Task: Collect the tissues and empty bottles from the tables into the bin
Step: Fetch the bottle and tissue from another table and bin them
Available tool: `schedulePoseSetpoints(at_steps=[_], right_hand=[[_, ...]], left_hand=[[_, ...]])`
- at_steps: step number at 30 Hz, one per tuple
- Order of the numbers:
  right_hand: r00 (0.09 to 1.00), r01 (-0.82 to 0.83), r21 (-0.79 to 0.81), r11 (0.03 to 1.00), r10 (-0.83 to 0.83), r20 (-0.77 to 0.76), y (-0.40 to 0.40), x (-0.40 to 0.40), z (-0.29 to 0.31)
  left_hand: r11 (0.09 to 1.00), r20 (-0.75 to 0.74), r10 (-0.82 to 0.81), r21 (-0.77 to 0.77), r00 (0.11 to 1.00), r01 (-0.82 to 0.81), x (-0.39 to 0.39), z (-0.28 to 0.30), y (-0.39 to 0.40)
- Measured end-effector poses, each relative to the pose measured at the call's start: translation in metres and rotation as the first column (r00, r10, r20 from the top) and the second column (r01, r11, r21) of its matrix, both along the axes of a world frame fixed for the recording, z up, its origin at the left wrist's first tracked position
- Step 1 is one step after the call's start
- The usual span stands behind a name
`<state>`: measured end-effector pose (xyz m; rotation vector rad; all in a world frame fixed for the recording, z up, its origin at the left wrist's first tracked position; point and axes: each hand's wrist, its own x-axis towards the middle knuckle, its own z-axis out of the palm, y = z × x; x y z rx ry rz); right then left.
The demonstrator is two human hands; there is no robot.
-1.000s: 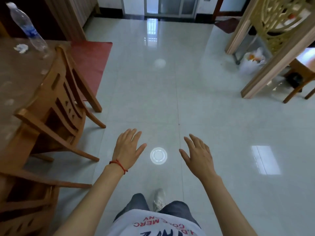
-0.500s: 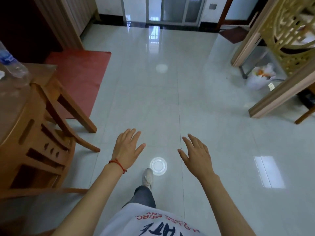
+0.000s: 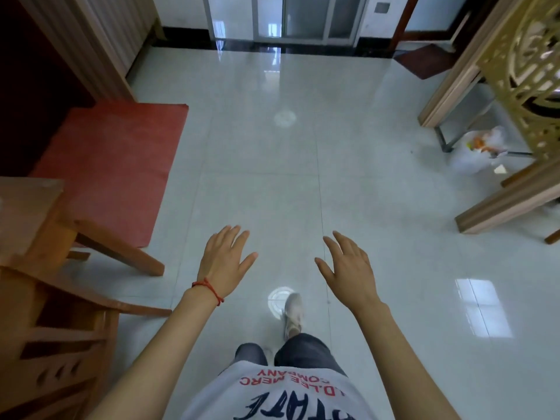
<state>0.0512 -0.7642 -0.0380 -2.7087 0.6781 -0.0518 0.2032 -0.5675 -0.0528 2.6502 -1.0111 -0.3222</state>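
White plastic bin bag (image 3: 475, 150) sits far right, well apart from my left hand (image 3: 225, 262) and right hand (image 3: 348, 268), both spread, holding nothing.

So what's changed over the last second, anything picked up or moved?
Nothing was picked up. The person walked forward: the water bottle and tissue on the table have left the view, the wooden chair slid to the lower left, and the white plastic bag drew nearer. The left hand and right hand stay open and empty.
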Motion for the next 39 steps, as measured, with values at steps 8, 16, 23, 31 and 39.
schedulePoseSetpoints(at_steps=[8, 16, 23, 31, 39], right_hand=[[0.997, -0.049, -0.027, 0.998, 0.051, 0.057, -0.101, 0.112, -0.008], [0.988, -0.136, -0.069, 0.988, 0.141, 0.058, -0.179, 0.201, 0.002], [0.979, -0.203, -0.055, 0.978, 0.204, 0.026, -0.212, 0.274, -0.003], [0.956, -0.289, -0.083, 0.954, 0.292, 0.026, -0.247, 0.399, 0.001], [0.912, -0.407, -0.113, 0.906, 0.411, 0.008, -0.249, 0.519, 0.006]], left_hand=[[0.999, -0.009, 0.048, 0.004, 0.999, -0.048, 0.095, -0.002, -0.095], [0.988, -0.001, 0.153, -0.031, 0.988, -0.153, 0.170, 0.009, -0.160], [0.979, -0.012, 0.205, -0.010, 0.979, -0.205, 0.229, 0.004, -0.189], [0.954, -0.015, 0.297, -0.033, 0.955, -0.297, 0.329, -0.005, -0.211], [0.931, -0.026, 0.365, -0.003, 0.931, -0.365, 0.421, -0.006, -0.212]])
